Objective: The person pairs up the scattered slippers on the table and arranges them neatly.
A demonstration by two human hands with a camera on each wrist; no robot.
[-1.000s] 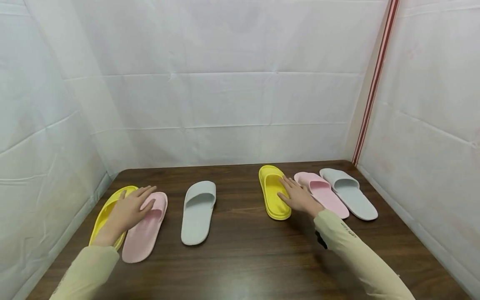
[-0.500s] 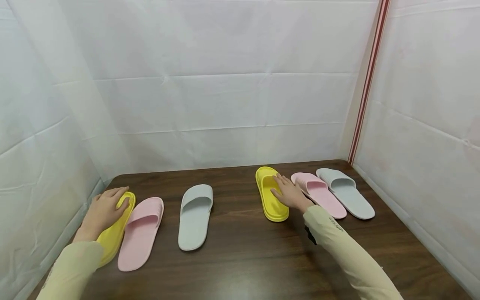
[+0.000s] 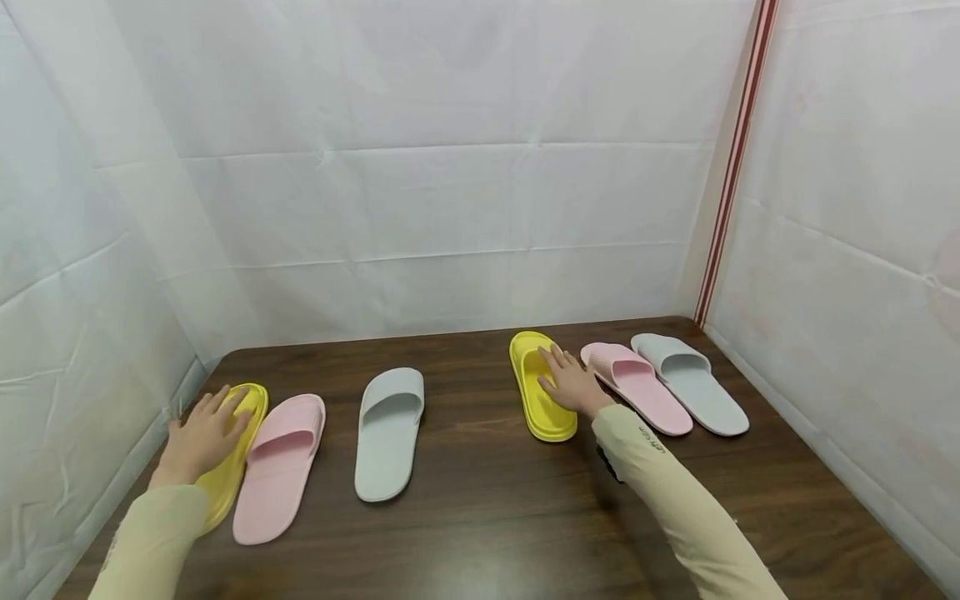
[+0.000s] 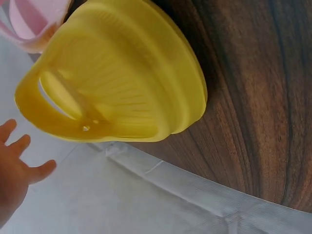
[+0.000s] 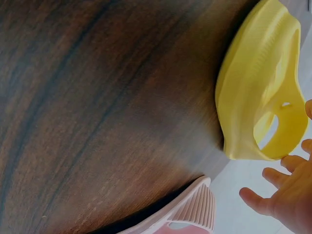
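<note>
In the head view, my left hand [image 3: 198, 437] is over the left side of a yellow slipper [image 3: 225, 483], its fingers spread. A pink slipper [image 3: 273, 487] lies just to the right of that one. The left wrist view has the left hand [image 4: 17, 178] beside the yellow slipper's strap [image 4: 112, 63], with a gap between them. Over the right side of the other yellow slipper [image 3: 534, 400] is my right hand [image 3: 570, 383], fingers extended. In the right wrist view, the fingers [image 5: 290, 163] come close to that slipper's strap [image 5: 258, 83]; contact is unclear.
A grey slipper [image 3: 390, 454] lies left of centre on the dark wooden table [image 3: 480, 517]. Another pink slipper [image 3: 645, 392] and another grey slipper [image 3: 697, 387] lie side by side at the right. White cloth walls [image 3: 420, 200] stand behind and at both sides.
My left hand has moved left, from between the left yellow and pink slippers to the yellow one's left side. The right hand stays over its yellow slipper. The view has shifted slightly.
</note>
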